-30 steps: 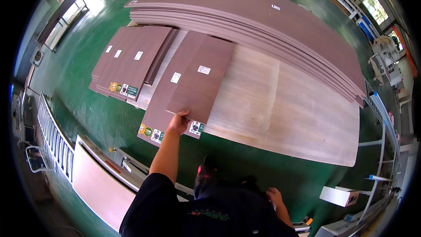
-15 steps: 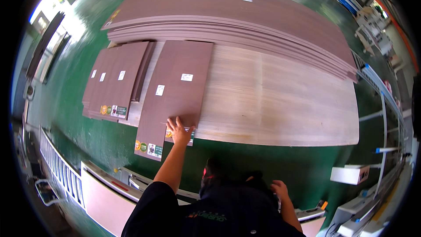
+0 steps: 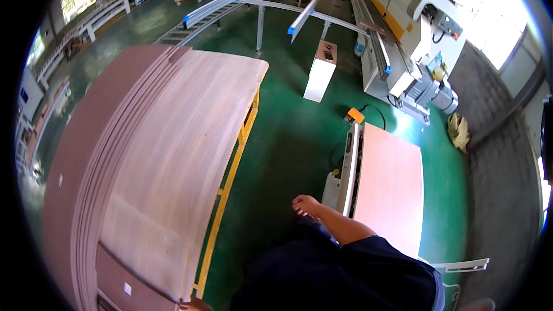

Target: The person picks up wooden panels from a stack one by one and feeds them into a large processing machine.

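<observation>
My left hand shows only in part at the lower edge, its fingers apart beside the corner of a brown panel with a white label. That panel lies on a pale wood-grain board, next to a tall stack of long brown panels. My right hand hangs over the green floor with its fingers curled in and nothing visible in them. It is between the board and a pink-topped table, touching neither.
Yellow framing runs under the board's edge. A white box-shaped stand, an orange device with a cable, and a large machine stand ahead. Metal rails stretch toward the back. A dark sack lies by the right wall.
The view has swung right, toward the machine and the pink-topped table. My left hand, earlier spread on a brown panel in mid-view, is now at the lower edge. My right arm reaches farther into view.
</observation>
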Demonstrator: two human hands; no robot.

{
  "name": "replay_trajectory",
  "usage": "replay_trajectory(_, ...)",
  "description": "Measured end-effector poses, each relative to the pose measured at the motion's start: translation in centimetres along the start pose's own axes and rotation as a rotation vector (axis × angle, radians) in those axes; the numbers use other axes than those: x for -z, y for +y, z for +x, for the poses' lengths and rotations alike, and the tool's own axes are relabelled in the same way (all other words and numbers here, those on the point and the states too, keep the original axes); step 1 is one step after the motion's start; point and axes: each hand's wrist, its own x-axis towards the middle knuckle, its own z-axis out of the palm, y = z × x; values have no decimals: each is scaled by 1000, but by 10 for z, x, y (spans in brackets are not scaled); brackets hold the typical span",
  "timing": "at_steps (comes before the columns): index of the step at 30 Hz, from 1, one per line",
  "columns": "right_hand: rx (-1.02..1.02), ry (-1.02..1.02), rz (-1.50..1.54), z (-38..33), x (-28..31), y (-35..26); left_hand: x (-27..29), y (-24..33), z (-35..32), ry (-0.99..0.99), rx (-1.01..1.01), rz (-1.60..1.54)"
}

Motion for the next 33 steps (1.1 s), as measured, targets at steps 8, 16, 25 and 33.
replay_trajectory(8, 44, 350, 689, 60, 226, -21, -90, 210, -121, -1071, -47, -319)
replay_trajectory(16, 95, 428, 1094, 90, 364, -55, -109, 338, -132, -1286, -6, -250)
replay_trajectory(25, 238, 310, 1288, 112, 396, -111, -156, 424, -107, -1238, 72, -378)
replay_trajectory(33, 517, 455, 1307, 127, 502, -183, -188, 469, -123, -1349, 126, -409)
